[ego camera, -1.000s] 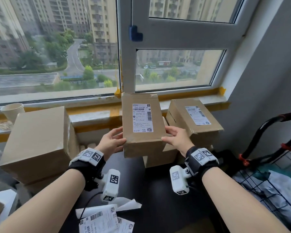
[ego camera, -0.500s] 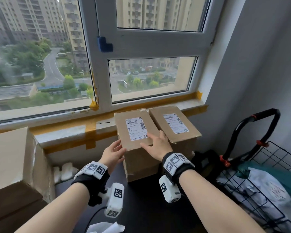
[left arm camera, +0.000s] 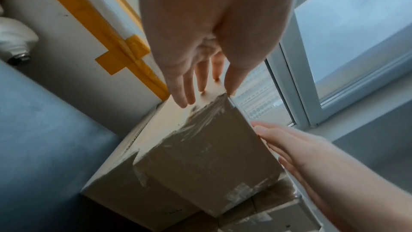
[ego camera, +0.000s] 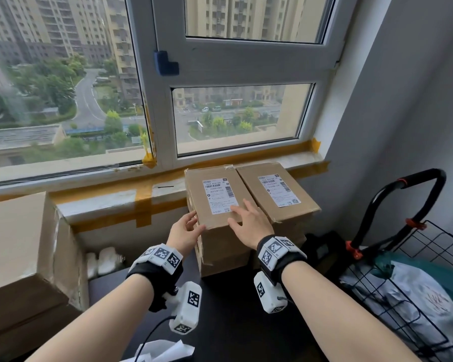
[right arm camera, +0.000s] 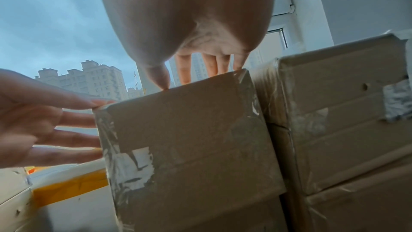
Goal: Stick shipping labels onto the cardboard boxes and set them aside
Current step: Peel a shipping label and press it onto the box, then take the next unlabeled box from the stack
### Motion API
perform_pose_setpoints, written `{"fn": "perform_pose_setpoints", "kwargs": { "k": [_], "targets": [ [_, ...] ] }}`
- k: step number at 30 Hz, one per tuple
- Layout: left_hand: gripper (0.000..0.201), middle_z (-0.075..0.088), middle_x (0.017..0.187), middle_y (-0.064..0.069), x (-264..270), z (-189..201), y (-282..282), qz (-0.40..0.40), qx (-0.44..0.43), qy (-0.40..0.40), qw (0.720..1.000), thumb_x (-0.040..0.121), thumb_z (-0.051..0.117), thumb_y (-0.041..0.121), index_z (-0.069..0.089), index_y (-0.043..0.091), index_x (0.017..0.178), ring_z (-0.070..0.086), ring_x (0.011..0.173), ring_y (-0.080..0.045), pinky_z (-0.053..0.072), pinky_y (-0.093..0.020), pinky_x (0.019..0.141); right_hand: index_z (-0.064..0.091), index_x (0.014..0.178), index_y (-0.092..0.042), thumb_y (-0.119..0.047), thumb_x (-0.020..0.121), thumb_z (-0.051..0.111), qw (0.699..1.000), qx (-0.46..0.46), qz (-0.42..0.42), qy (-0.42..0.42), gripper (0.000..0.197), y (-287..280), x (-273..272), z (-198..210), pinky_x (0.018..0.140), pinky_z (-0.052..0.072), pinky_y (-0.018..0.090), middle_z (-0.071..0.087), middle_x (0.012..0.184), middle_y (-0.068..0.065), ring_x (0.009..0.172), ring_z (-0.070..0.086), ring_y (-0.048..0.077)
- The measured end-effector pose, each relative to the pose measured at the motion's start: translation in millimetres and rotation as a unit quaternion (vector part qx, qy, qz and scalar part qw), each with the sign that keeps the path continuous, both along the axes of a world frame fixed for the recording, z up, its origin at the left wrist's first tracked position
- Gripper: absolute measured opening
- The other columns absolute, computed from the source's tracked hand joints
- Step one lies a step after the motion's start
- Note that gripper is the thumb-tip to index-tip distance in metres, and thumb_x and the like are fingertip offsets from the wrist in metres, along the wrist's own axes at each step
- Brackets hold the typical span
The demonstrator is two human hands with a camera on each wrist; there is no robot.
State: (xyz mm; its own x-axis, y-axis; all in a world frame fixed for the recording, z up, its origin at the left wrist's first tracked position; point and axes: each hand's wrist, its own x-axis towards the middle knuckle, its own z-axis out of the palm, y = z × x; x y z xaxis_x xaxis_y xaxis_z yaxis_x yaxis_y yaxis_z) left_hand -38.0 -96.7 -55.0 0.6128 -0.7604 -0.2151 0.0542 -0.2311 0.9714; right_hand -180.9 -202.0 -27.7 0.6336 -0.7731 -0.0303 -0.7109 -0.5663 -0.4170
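Head view: labelled box point(ego camera: 215, 202), carried between both hands a second ago, now sits on the stack at far right, touching second labelled box point(ego camera: 277, 192). Left hand point(ego camera: 185, 232) and right hand point(ego camera: 249, 223) rest on it, fingers straight, spread. Judged set aside.

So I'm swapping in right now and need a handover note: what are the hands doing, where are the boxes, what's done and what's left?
Left hand: open, fingertips on the left near corner of the left box.
Right hand: open, flat on that box's top, partly over its label.
Boxes: left box sits on a stack by the window sill, beside the right box, which is also labelled.
Done: both boxes labelled and set aside.
Left: the plain boxes on the far left show no label; loose papers lie on the near table edge.
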Motion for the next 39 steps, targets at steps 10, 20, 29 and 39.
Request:
{"fn": "perform_pose_setpoints", "kwargs": {
  "k": [10, 20, 29, 39],
  "targets": [
    [0.042, 0.05, 0.137, -0.005, 35.0, 43.5, 61.0, -0.057, 0.221, -0.502, 0.834, 0.096, 0.041, 0.028, 0.04, 0.019, 0.137, 0.045, 0.126, -0.025, 0.044, -0.042, 0.1, 0.052, 0.129, -0.018, -0.035, 0.095, 0.041, 0.984, -0.123, 0.129, 0.028, 0.039, 52.2, 51.1, 23.4, 0.11, 0.028, 0.038, 0.042, 0.144, 0.009, 0.131, 0.039, 0.027],
    [0.035, 0.053, 0.129, -0.005, 94.2, 63.7, 208.5, 0.028, 0.333, -0.551, 0.765, 0.096, 0.038, 0.028, 0.047, 0.015, 0.127, 0.044, 0.124, -0.024, 0.047, -0.044, 0.095, 0.049, 0.131, -0.016, -0.036, 0.096, 0.039, 0.949, -0.161, 0.271, 0.027, 0.042, 160.7, 134.9, 36.4, 0.106, 0.037, 0.039, 0.047, 0.138, 0.007, 0.126, 0.045, 0.025],
    [0.029, 0.054, 0.126, -0.006, 127.0, 62.2, 323.0, 0.073, 0.431, -0.556, 0.707, 0.095, 0.039, 0.028, 0.049, 0.014, 0.119, 0.047, 0.12, -0.024, 0.044, -0.038, 0.095, 0.052, 0.127, -0.014, -0.035, 0.097, 0.038, 0.938, -0.091, 0.335, 0.014, 0.04, 247.0, 191.6, 37.1, 0.098, 0.044, 0.039, 0.051, 0.132, 0.007, 0.116, 0.053, 0.027],
    [0.041, 0.05, 0.133, -0.007, 145.1, 43.7, 337.1, 0.121, 0.442, -0.493, 0.74, 0.099, 0.031, 0.031, 0.039, 0.011, 0.134, 0.045, 0.122, -0.026, 0.038, -0.036, 0.099, 0.029, 0.14, -0.008, -0.022, 0.092, 0.057, 0.934, 0.279, 0.179, -0.134, 0.057, 257.6, 239.2, 9.4, 0.106, 0.039, 0.04, 0.05, 0.138, 0.013, 0.125, 0.049, 0.029]
  ]
}}
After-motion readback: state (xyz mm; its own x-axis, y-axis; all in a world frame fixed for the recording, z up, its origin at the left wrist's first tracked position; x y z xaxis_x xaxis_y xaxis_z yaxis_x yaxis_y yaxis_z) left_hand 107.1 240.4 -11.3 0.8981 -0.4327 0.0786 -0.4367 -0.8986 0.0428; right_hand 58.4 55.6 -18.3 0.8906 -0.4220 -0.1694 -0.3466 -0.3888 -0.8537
